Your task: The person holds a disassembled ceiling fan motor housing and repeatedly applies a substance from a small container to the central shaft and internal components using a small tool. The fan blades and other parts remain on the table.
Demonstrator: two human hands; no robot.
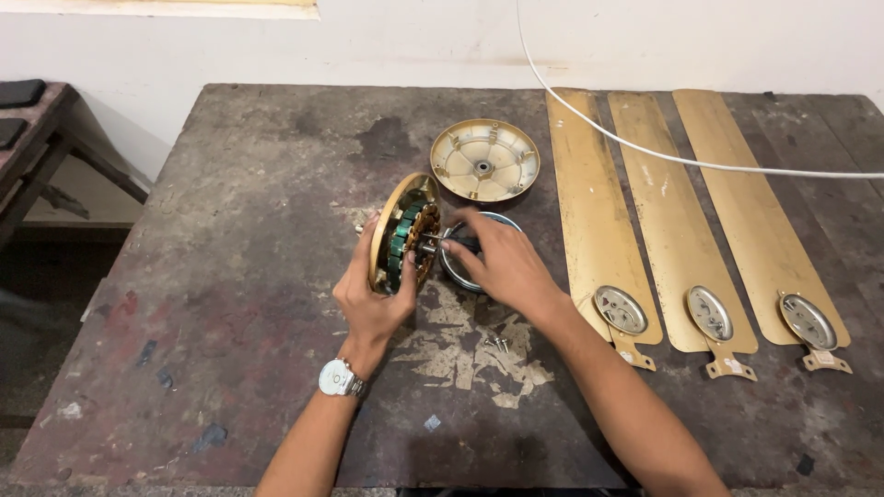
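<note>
Head view, listed left to right: dark side table [28, 110] at the far left edge; worn, stained workbench [230, 276]; wristwatch [339, 378] on the left wrist. Left hand [368, 299] is closed around a ceiling-fan motor housing [402, 232], holding it on edge, gold rim up, green-wound stator facing right. Right hand [502, 262] has fingers pinched narrowly at the motor's central shaft [433, 241], over a round part lying flat under it, largely hidden. Loose screws [500, 342] lie just below the right wrist. Gold motor cover [484, 160] rests dish-up behind. Three gold fan blades [681, 221] lie side by side at right, a white cable [700, 161] crossing them. Risk, as judged: the edge-held motor could slip and roll; a forearm sweep could scatter the screws.
</note>
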